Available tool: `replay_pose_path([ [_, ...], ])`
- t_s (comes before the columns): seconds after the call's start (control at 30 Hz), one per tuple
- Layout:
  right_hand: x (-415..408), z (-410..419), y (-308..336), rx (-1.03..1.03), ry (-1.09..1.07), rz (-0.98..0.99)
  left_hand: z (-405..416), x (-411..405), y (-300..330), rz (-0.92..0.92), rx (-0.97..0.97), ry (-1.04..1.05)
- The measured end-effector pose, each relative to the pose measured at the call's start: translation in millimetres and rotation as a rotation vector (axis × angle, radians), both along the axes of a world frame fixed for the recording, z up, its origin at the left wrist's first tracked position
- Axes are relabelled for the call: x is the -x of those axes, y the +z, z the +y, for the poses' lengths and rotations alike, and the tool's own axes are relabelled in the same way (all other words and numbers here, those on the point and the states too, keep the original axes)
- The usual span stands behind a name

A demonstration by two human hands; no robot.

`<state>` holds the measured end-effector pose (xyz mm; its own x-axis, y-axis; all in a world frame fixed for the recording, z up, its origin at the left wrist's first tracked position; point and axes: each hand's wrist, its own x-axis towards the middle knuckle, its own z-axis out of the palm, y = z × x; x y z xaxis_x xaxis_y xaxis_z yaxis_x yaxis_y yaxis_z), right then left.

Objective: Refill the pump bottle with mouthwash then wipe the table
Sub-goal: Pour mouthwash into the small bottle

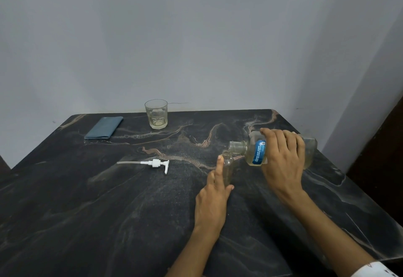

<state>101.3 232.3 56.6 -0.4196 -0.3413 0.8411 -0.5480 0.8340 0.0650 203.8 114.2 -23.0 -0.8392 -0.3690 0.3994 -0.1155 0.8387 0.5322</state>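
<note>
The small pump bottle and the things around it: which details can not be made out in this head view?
- Fill level of the small pump bottle: clear plastic on a dark table, partly behind the left hand.
- Any stream from the mouthwash bottle: too faint.
- Its label text: too small, partly covered by the right hand.
- Mouthwash cap: not visible anywhere.

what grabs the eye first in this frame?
The right hand tips a large mouthwash bottle on its side at the right of the dark marble table, its open neck at the mouth of a small clear bottle that the left hand steadies. The white pump head lies loose at the table's centre; behind it a glass with pale liquid and a folded blue cloth sit near the wall.
</note>
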Motion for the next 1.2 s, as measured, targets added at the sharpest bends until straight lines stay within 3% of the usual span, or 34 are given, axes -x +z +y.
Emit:
replay_pose_path([
  [1.2, 0.5, 0.8, -2.3, -0.008, -0.001, 0.021, 0.3, -1.5, 0.5, -0.015, 0.014, -0.007],
])
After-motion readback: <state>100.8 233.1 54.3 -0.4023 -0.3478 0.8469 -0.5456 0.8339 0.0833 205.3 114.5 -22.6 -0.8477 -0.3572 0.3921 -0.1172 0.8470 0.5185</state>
